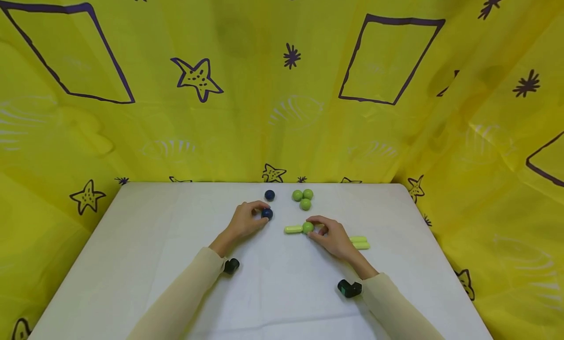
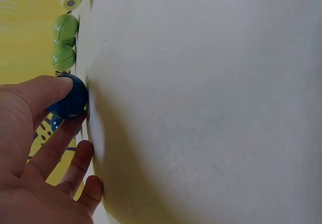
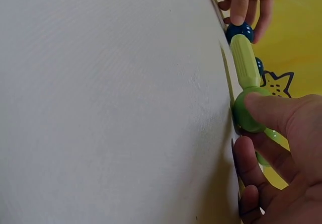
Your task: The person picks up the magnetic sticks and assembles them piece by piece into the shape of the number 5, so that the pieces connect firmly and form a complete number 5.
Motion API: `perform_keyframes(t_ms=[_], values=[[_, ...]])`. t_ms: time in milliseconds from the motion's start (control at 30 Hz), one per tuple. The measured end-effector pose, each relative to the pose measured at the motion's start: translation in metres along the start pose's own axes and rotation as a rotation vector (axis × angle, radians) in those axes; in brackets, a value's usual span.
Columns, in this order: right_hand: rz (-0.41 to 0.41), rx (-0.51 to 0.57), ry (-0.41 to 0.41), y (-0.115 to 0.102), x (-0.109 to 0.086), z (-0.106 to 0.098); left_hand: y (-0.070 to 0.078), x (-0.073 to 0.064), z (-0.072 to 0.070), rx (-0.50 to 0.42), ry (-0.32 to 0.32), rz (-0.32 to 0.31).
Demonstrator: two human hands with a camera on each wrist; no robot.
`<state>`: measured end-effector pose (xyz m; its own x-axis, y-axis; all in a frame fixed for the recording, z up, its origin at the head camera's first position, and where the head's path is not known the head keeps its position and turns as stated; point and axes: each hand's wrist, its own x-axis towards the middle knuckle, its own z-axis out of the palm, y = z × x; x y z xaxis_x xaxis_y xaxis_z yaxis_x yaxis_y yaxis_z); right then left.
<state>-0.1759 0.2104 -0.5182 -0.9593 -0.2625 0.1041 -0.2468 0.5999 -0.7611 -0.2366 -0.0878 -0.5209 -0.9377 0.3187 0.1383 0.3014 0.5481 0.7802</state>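
Observation:
My left hand [image 1: 247,219] pinches a dark blue ball [image 1: 267,213] between thumb and fingertips, close over the white table. In the left wrist view the thumb lies across the blue ball [image 2: 71,97]. My right hand [image 1: 333,236] grips a green ball [image 1: 308,227] between thumb and forefinger. A pale green ribbed rod [image 1: 293,229] is joined to that ball's left side and points toward the left hand. In the right wrist view the rod [image 3: 245,63] overlaps the blue ball at its far end.
Behind the left hand lies another dark blue ball [image 1: 270,195]. Three green balls [image 1: 305,204] sit clustered at the back. Two more pale green rods [image 1: 360,242] lie beside the right wrist. A yellow patterned curtain [image 1: 246,110] encloses the white table [image 1: 176,232].

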Motion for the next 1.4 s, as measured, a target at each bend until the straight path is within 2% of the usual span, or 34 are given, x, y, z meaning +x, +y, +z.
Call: perform_keyframes(t_ms=[167, 300, 433, 600, 833, 1133, 1400], values=[[0.026, 0.009, 0.012, 0.000, 0.002, 0.002, 0.002, -0.009, -0.001, -0.004, -0.027, 0.014], [0.046, 0.009, 0.010, 0.000, 0.002, 0.002, 0.005, -0.014, -0.001, -0.010, -0.046, 0.055], [0.046, 0.003, 0.009, 0.000, 0.003, 0.002, 0.007, -0.018, 0.002, 0.014, -0.067, 0.086], [0.046, 0.002, 0.009, -0.001, 0.003, 0.002, 0.011, -0.021, 0.005, 0.019, -0.094, 0.093], [0.054, 0.001, 0.009, 0.000, 0.003, 0.002, 0.018, -0.025, 0.011, 0.005, -0.099, 0.139], [0.048, -0.006, 0.016, 0.002, 0.004, 0.004, 0.020, -0.023, 0.018, 0.015, -0.125, 0.120], [0.042, -0.011, 0.024, 0.003, 0.003, 0.004, 0.019, -0.023, 0.019, 0.020, -0.121, 0.116]])
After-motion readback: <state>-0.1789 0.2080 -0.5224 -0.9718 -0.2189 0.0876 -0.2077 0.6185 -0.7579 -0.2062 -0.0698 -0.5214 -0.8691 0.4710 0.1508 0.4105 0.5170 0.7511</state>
